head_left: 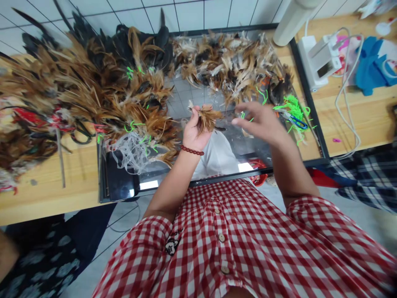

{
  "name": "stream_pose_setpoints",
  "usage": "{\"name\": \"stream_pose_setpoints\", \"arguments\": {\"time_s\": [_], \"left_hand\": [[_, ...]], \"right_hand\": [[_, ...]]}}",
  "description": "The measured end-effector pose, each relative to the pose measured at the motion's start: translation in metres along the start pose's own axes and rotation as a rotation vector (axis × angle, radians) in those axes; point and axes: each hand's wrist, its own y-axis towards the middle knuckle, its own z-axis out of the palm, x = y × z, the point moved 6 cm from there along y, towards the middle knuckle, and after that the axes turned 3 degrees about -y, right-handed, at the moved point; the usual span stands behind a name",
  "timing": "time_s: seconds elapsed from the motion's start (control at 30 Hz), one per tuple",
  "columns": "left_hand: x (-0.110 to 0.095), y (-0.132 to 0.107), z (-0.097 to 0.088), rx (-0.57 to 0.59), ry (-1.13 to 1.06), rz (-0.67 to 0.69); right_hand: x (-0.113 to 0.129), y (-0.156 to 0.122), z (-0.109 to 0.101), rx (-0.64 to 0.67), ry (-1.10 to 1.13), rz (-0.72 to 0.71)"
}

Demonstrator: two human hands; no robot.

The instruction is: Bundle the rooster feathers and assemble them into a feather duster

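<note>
My left hand (pixel 194 132) is closed on a small bunch of brown feathers (pixel 208 117), held up over a glass-topped panel (pixel 217 153). My right hand (pixel 260 122) hovers just to the right of the bunch, fingers stretched toward it and a little blurred, holding nothing I can make out. A loose heap of brown and white feathers (pixel 235 66) lies beyond both hands. Green ties (pixel 293 107) and blue-handled scissors (pixel 296 121) lie right of my right hand.
A big pile of tied brown and black feather bundles (pixel 87 82) covers the left of the wooden table (pixel 46 194). A white power strip (pixel 319 62) with cables, a white cylinder (pixel 293 20) and blue cloth (pixel 372 66) sit at right. Another person's patterned clothing (pixel 37 256) shows lower left.
</note>
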Motion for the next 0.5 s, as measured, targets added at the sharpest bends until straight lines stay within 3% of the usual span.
{"name": "stream_pose_setpoints", "arguments": {"time_s": [0.1,0.2,0.37,0.43,0.5], "left_hand": [[-0.003,-0.004,0.004,-0.01,0.001,-0.005],[-0.006,-0.002,0.002,-0.013,0.022,0.028],[-0.015,0.007,-0.008,0.003,0.049,0.103],[-0.016,0.008,-0.011,0.008,0.042,0.102],[-0.015,0.006,-0.013,0.022,0.026,0.076]], "right_hand": [[0.009,-0.001,0.052,0.149,0.226,-0.012],[0.012,-0.01,0.067,0.259,0.225,-0.002],[-0.003,-0.029,0.035,0.393,0.117,0.004],[-0.019,-0.029,0.015,0.299,-0.035,0.043],[-0.037,-0.025,-0.006,0.12,-0.246,0.097]]}}
